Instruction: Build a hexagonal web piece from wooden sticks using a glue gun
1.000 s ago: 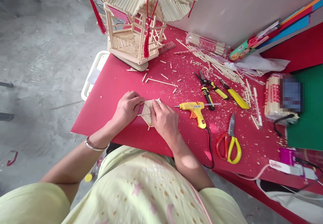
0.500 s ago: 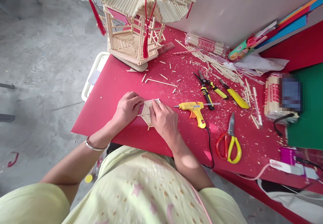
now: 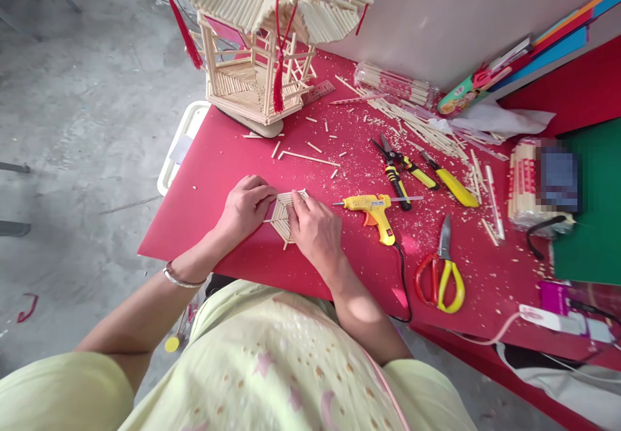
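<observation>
A small web-shaped panel of pale wooden sticks (image 3: 282,219) lies on the red table near its front edge. My left hand (image 3: 248,203) is closed at the panel's left side, fingers bent and thumb pressed in at its upper left corner. On the other side, my right hand (image 3: 315,225) grips the panel's right edge, with fingertips on top and part of the sticks hidden below. A yellow glue gun (image 3: 372,208) lies just to the right of my right hand, its nozzle towards the panel.
A stick-built pavilion model (image 3: 259,62) with red tassels stands at the back left. Black-and-yellow pliers (image 3: 400,171), a yellow-handled cutter (image 3: 456,187) and scissors (image 3: 442,272) lie right. Loose sticks (image 3: 422,127) and shavings spread behind them. A cord runs from the glue gun.
Both hands keep their hold on the panel, almost unmoved. The whole view has shifted very slightly.
</observation>
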Tool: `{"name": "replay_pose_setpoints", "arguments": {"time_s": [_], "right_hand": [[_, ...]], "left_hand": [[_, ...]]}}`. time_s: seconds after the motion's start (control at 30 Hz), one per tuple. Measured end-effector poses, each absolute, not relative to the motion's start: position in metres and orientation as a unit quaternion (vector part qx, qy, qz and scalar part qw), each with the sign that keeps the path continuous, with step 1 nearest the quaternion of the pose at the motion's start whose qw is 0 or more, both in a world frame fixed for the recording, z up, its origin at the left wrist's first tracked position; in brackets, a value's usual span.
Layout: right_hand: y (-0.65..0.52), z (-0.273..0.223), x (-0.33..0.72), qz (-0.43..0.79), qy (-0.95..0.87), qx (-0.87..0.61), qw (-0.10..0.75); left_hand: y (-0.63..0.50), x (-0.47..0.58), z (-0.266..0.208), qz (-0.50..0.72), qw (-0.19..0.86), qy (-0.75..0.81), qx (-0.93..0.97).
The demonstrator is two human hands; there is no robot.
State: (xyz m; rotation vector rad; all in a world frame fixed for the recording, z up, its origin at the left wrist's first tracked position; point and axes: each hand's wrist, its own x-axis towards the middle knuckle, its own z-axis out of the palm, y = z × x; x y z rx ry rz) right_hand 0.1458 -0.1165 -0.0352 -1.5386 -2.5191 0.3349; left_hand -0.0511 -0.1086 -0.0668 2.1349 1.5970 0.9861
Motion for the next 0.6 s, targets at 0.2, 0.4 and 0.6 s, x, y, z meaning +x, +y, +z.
{"name": "replay_pose_setpoints", "arguments": {"time_s": [0.2, 0.4, 0.6], "right_hand": [[-0.1168, -0.0355, 0.1448, 0.113, -0.841, -0.521, 0.086], [-0.1164, -0.0337, 0.1442, 0.115, -0.841, -0.522, 0.082], [-0.1167, -0.0346, 0.1443, 0.113, -0.842, -0.520, 0.084]], "left_hand": [[-0.1072, -0.0517, -0.0658, 0.345, 0.150, 0.553, 0.743], [-0.1074, -0.0508, -0.0644, 0.345, 0.154, 0.553, 0.743], [-0.1075, -0.0520, -0.0665, 0.344, 0.155, 0.555, 0.742]]}}
